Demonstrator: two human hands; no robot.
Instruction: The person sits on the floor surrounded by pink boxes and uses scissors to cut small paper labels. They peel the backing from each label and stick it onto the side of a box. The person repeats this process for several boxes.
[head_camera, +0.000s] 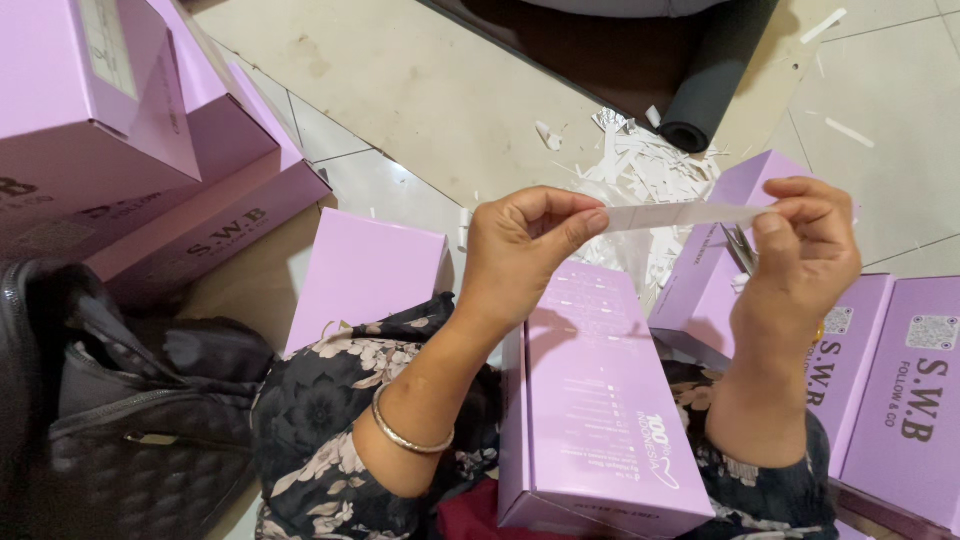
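Paper strip (680, 214) being held taut btwn both hands, roughly level, just above lilac box (595, 400) lying across lap.

Left hand (520, 255): pinching strip's left end, thumb pressing against index fingertip (590, 222); other fingers curling in toward palm, no gap showing. Wrist bending up, forearm rising from lower centre, metal bangle (405, 435) sitting on forearm.

Right hand (800, 255): gripping strip's right end, thumb (775, 240) closing on index; remaining fingers folding tight. Forearm standing near upright, back of hand facing cam. Small metal item showing just under right thumb, kind not clear.

Surroundings: more lilac boxes stacking at upper left (130, 120) and lying at right (900, 390), one more (365, 275) left of lap. Heap of white paper scraps (640, 170) lying on floor beyond hands. Dark foam roll (710, 80) resting past scraps. Black quilted bag (120, 420) sitting at lower left, touching floral sleeve (320, 420).
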